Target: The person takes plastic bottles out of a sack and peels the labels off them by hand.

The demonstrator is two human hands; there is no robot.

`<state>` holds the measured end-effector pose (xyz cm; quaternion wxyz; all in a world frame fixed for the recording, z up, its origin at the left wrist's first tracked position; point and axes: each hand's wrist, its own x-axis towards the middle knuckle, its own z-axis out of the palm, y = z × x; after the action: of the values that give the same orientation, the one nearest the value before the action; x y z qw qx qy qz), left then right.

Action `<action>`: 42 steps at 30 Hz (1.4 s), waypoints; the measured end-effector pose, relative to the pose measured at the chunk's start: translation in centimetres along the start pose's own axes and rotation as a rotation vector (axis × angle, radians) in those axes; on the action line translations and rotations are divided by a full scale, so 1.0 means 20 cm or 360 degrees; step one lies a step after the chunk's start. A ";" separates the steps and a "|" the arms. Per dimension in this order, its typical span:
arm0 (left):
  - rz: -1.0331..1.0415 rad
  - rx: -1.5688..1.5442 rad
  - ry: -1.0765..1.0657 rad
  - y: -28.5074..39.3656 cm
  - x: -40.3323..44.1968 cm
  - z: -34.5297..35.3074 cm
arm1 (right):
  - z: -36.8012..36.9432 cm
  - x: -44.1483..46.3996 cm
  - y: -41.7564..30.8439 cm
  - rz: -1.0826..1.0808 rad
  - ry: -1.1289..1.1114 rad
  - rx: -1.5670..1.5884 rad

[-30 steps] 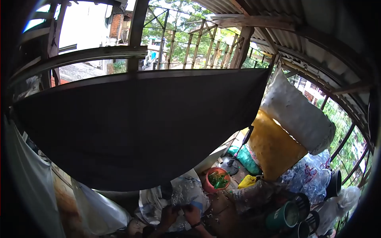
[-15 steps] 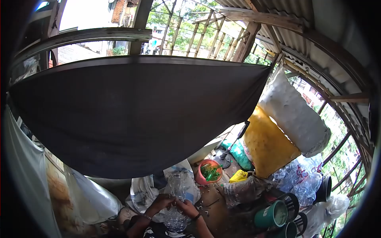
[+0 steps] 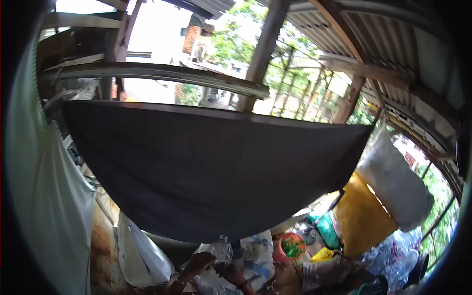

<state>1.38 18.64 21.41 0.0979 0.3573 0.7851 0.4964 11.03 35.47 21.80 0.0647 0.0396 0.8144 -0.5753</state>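
Black cloth (image 3: 221, 172) — clear bottle (image 3: 222, 251) below

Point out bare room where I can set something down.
The brown floor patch between the red basin, white sheet and brownish sack looks mostly bare. It's crowded around the yellow bag, green sack and clear plastic.

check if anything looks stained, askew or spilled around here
The upright panel at lower left has rusty brown patches, so it looks stained or corroded. The dark cloth across the middle bows deeply along its lower edge, though that may be how it hangs. I can make out no clear spill.
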 end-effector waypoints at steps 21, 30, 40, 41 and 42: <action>-0.0083 -0.0439 0.1115 -0.15 -0.39 -0.93 | 0.73 0.52 -0.88 -0.1070 0.0337 -0.0640; 0.0048 -0.0358 0.0768 0.04 -0.24 -0.85 | 0.56 0.48 -0.58 -0.0428 0.0423 -0.0341; -0.0183 -0.0537 0.0695 0.04 -0.03 -0.50 | 0.43 0.32 -0.53 -0.0572 0.1154 -0.0135; -0.0184 -0.0540 0.0694 0.07 -0.01 -0.48 | 0.38 0.29 -0.54 -0.0520 0.1076 -0.0071; -0.0141 -0.0437 0.0661 0.10 0.00 -0.48 | 0.33 0.25 -0.55 -0.0470 0.0991 -0.0013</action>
<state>-2.58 12.38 27.73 0.0036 0.1963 0.7284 0.6564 4.91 25.48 28.99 -0.2708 0.0945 0.7944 -0.5355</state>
